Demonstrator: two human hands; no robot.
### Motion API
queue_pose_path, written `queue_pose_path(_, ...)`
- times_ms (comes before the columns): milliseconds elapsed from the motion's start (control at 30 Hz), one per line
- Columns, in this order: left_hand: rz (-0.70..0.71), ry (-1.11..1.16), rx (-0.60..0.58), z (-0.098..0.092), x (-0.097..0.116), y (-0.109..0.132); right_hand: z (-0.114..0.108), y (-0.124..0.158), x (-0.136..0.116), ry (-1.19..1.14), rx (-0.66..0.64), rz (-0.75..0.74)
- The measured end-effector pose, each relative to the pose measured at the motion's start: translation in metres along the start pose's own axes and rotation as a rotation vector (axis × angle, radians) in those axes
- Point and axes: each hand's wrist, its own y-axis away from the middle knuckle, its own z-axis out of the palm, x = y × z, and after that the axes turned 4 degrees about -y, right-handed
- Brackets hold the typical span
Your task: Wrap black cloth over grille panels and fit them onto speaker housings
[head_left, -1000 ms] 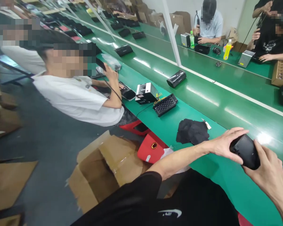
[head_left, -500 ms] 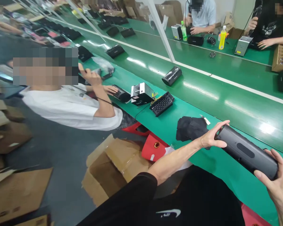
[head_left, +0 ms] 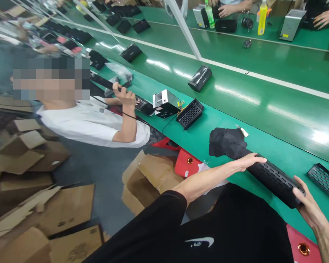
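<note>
A long black speaker housing [head_left: 275, 178] with rows of slots on its upper side lies low over the green bench, between my two hands. My left hand [head_left: 246, 162] grips its left end, fingers stretched along the top edge and thumb hidden. Around the right end my right hand [head_left: 307, 201] is closed, thumb and fingers on the casing. Just beyond my left hand rests a stack of thin black sheets [head_left: 226, 140]. To the right of the housing lies a separate black slotted grille [head_left: 325, 180].
Another black grille [head_left: 190, 114] and a silver box [head_left: 166, 102] stand left along the bench. A black speaker [head_left: 200, 78] sits on the green conveyor [head_left: 230, 95]. A co-worker in a white shirt [head_left: 98, 126] sits at left. Open cardboard boxes [head_left: 153, 173] stand on the floor.
The housing has been lowered toward the bench and turned, so its slotted side now shows instead of the smooth side with the oval panel. Both hands moved down with it. My view has tilted downward.
</note>
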Motion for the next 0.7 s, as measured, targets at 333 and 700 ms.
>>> queue_pose_path(333, 0.006, -0.034, -0.102, -0.012, 0.015, -0.011, 0.001, -0.01, 0.019, 0.04, 0.002, -0.025)
queue_pose_path(700, 0.355, 0.07, 0.214, -0.028, 0.099, -0.012, 0.027, -0.085, -0.051, -0.31, 0.105, -0.17)
